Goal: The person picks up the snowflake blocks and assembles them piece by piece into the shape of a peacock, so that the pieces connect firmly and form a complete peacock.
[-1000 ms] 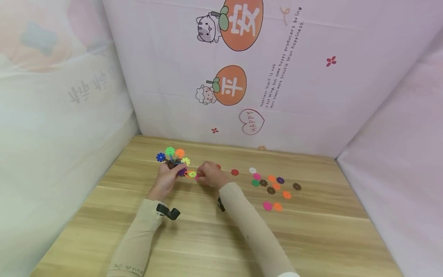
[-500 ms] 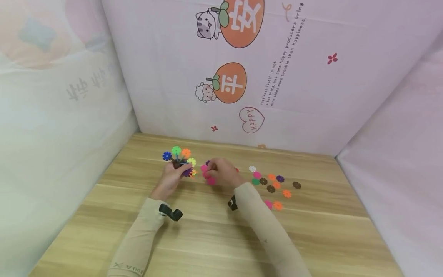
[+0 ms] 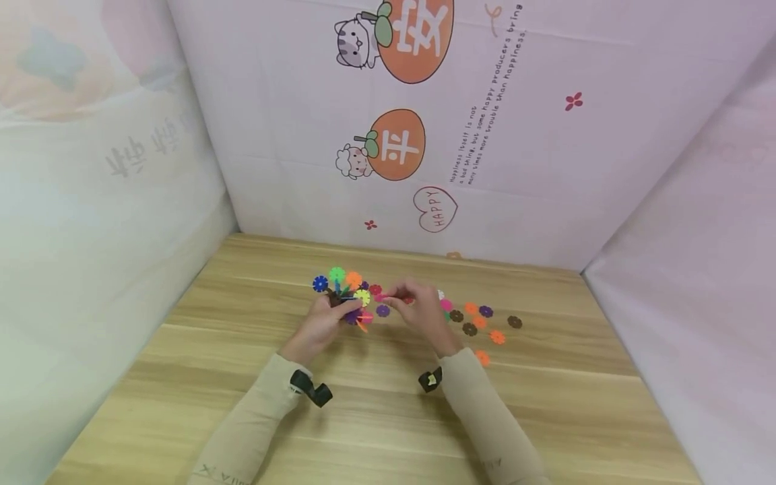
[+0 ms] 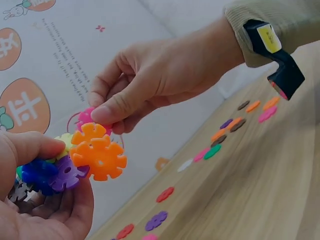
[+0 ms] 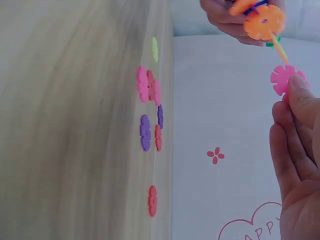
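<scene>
My left hand (image 3: 321,325) grips a cluster of interlocked plastic snowflake discs above the table. The cluster carries a blue disc (image 3: 320,283), a green disc (image 3: 337,274), an orange disc (image 4: 100,159) and a purple disc (image 4: 67,173); part of it is hidden in the palm. Thumb and forefinger of my right hand (image 3: 421,311) pinch a pink snowflake disc (image 5: 285,79). In the right wrist view this pink disc stands right at the tip of a yellow disc (image 5: 279,48) seen edge-on on the cluster.
Loose snowflake discs lie flat on the wooden table (image 3: 376,417): a purple one (image 3: 382,310) near the hands, a red one (image 4: 165,194), and orange (image 3: 497,337) and brown ones (image 3: 514,322) farther right. A printed cloth wall (image 3: 509,222) stands behind.
My right hand has lifted a pink disc from the pile on the table and moved right. My left hand has carried the cluster to the right, toward it.
</scene>
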{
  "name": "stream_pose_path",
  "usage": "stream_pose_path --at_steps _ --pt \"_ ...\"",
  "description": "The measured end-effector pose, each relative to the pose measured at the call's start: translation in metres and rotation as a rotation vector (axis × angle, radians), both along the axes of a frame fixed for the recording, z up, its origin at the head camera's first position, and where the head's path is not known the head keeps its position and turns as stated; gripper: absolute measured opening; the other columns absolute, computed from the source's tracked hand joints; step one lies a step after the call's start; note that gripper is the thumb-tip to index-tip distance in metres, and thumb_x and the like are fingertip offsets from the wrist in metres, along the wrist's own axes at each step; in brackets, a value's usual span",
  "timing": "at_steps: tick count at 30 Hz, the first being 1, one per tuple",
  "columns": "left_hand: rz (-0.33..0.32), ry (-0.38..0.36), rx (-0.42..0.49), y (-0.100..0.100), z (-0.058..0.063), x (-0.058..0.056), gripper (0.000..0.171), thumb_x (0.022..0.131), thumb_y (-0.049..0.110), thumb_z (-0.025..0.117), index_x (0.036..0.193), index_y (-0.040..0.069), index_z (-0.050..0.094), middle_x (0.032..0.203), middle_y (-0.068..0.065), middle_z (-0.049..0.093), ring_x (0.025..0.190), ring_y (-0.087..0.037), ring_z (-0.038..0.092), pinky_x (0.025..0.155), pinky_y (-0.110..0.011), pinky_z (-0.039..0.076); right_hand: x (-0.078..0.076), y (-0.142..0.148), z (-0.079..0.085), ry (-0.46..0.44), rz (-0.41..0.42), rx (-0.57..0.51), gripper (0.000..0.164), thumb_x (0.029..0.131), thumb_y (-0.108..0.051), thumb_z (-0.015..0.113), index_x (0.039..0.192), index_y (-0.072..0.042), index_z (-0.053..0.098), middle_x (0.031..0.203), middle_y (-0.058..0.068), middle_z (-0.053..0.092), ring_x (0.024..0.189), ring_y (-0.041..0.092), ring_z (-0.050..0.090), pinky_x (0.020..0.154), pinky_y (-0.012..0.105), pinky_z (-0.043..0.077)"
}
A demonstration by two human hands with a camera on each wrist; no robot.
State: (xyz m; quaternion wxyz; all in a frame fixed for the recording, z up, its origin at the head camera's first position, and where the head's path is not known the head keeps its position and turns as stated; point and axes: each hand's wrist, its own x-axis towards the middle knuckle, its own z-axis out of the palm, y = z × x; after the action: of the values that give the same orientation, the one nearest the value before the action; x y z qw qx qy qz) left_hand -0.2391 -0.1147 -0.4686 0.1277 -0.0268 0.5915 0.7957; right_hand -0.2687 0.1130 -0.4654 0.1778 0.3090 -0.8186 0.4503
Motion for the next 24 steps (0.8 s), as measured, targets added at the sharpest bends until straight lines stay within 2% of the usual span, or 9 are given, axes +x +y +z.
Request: stream_pose_path --at_steps 4,9,15,24 --pt "-0.002 -0.012 0.028 0.004 0.0 0.004 0.049 0.104 0.008 0.066 0.148 0.006 0.045 0.128 -0.006 0.06 0.12 -0.023 0.065 0.092 -0.023 0.061 0.005 0.001 -0.005 0.064 -0.005 -0.009 0.01 0.091 -0.011 0.082 0.095 -0.009 0.073 0.094 0.004 0.078 0.082 0.013 0.074 0.075 0.032 0.065" --pt "-0.004 -0.01 0.055 0.007 -0.003 0.004 0.041 0.104 0.007 0.066 0.141 0.007 0.047 0.121 -0.003 0.059 0.109 -0.017 0.065 0.087 -0.021 0.06 0.008 0.0 -0.005 0.121 0.006 -0.021 0.013 0.088 -0.006 0.084 0.093 -0.009 0.073 0.093 0.003 0.078 0.082 0.016 0.074 0.076 0.028 0.064" --pt "-0.022 0.005 0.049 0.009 -0.005 0.004 0.042 0.104 0.007 0.066 0.141 0.008 0.047 0.119 -0.002 0.061 0.108 -0.017 0.066 0.087 -0.022 0.06 0.008 0.001 -0.005 0.212 0.026 -0.012 0.021 0.082 0.004 0.086 0.094 -0.007 0.073 0.091 0.005 0.078 0.082 0.019 0.075 0.076 0.03 0.064" --pt "-0.052 0.006 0.055 0.014 -0.003 0.005 0.022 0.104 0.006 0.064 0.124 0.003 0.055 0.105 0.0 0.066 0.093 -0.012 0.066 0.078 -0.019 0.058 0.008 0.002 -0.004 0.343 0.036 0.034 0.029 0.075 0.011 0.088 0.095 -0.004 0.071 0.087 0.007 0.077 0.079 0.018 0.075 0.075 0.029 0.065"
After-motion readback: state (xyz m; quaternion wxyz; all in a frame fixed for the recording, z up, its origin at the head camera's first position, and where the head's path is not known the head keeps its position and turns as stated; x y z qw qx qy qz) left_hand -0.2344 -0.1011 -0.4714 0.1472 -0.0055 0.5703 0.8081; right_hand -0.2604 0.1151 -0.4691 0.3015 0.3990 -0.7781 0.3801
